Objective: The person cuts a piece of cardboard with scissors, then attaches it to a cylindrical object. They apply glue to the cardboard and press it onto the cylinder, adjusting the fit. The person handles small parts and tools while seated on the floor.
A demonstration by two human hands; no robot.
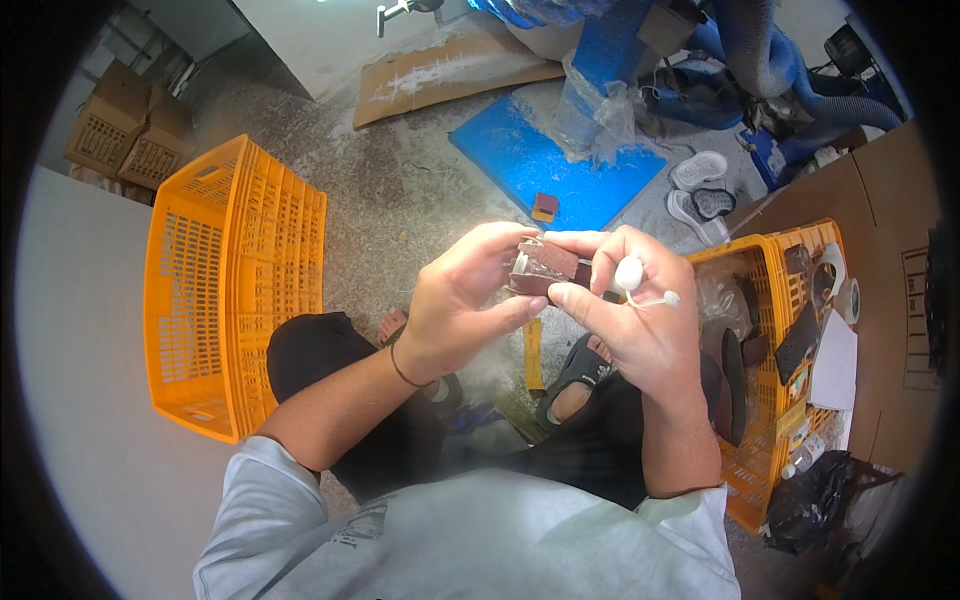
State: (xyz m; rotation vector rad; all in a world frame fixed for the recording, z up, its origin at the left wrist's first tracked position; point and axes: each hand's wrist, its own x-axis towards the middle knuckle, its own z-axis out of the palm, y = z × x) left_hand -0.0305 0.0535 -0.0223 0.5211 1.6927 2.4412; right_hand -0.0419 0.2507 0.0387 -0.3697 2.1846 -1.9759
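In front of my chest, both hands meet around a small whitish part with rough, reddish-brown pieces that look like sandpaper against it. My left hand grips its left end between thumb and fingers. My right hand pinches the right end, thumb below and fingertips above. A white rounded piece with a thin stem and a smaller white knob sticks out by the right fingers. Whether it joins the whitish part is hidden by those fingers.
Orange crates flank me: a stacked one on the left, another on the right holding assorted items. Ahead lies a blue mat with a small dark red and yellow block. White-and-black footwear, blue hoses and cardboard lie beyond.
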